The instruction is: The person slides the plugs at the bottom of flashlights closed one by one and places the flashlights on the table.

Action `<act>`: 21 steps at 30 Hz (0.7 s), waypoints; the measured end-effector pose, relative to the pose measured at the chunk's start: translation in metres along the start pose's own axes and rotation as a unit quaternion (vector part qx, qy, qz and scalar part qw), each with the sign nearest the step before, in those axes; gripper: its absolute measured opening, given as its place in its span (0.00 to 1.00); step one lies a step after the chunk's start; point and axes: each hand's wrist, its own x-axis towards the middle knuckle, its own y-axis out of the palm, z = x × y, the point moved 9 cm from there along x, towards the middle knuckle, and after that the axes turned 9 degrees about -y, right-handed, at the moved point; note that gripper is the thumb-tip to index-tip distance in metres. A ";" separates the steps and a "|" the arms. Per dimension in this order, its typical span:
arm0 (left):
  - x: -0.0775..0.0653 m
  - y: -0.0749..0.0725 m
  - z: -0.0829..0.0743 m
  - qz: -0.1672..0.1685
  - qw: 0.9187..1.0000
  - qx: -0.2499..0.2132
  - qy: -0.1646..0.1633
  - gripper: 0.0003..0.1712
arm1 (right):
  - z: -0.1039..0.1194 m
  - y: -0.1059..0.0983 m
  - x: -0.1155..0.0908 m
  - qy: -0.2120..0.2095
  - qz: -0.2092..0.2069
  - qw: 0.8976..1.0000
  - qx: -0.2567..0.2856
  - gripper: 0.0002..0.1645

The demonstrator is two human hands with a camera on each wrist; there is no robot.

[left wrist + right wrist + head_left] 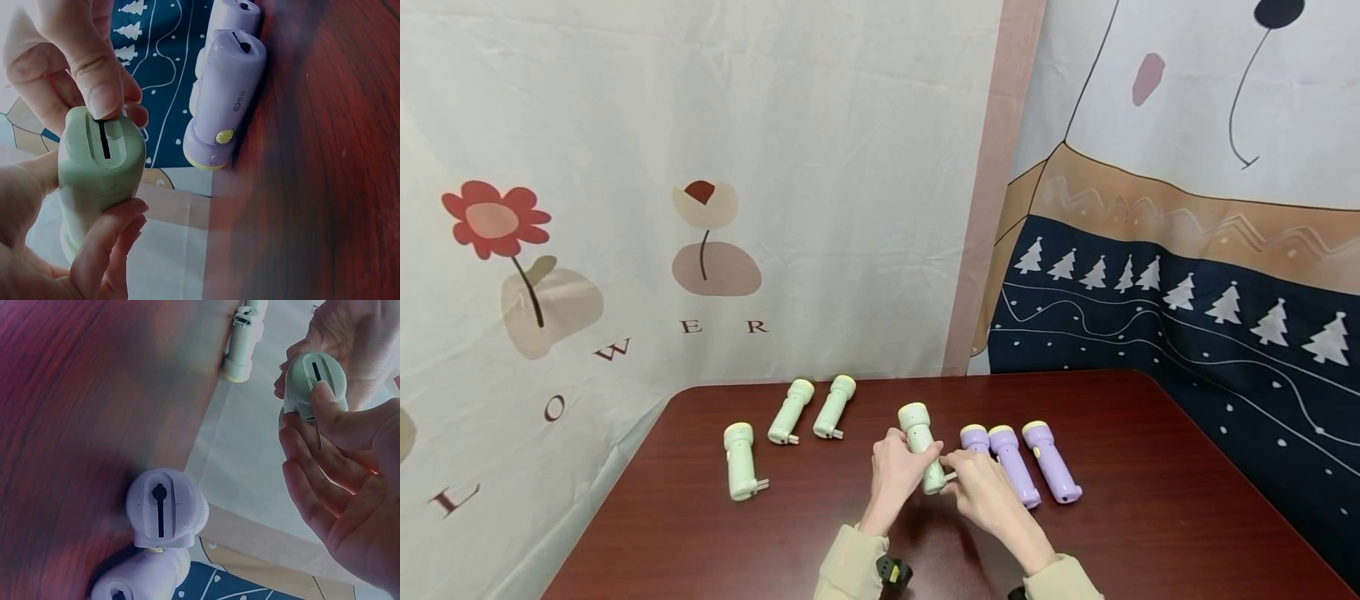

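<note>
A pale green flashlight (916, 423) is raised over the middle of the table, its lens end pointing away. My left hand (895, 468) grips its body, fingers and thumb wrapped round the barrel in the left wrist view. The thumb of my right hand (988, 492) presses at the slot in the flashlight's base (112, 153), with fingers curled beneath that end. A thin metal prong (319, 436) sticks out from the base beside the right fingers.
Three green flashlights (741, 467) lie to the left, prongs showing at their bases. Three purple flashlights (1052, 467) lie right of the hands, one partly hidden by the right hand. The brown table (685, 542) meets hanging printed cloths (850, 208) behind.
</note>
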 end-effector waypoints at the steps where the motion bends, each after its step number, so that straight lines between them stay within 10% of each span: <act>1: 0.000 0.000 0.000 -0.001 1.000 0.000 0.000 0.25 | 0.000 0.000 0.000 0.001 0.000 1.000 0.000 0.13; 21: -0.002 -0.003 -0.001 -0.003 1.000 -0.007 -0.010 0.26 | 0.004 -0.003 0.000 -0.010 -0.022 1.000 -0.018 0.15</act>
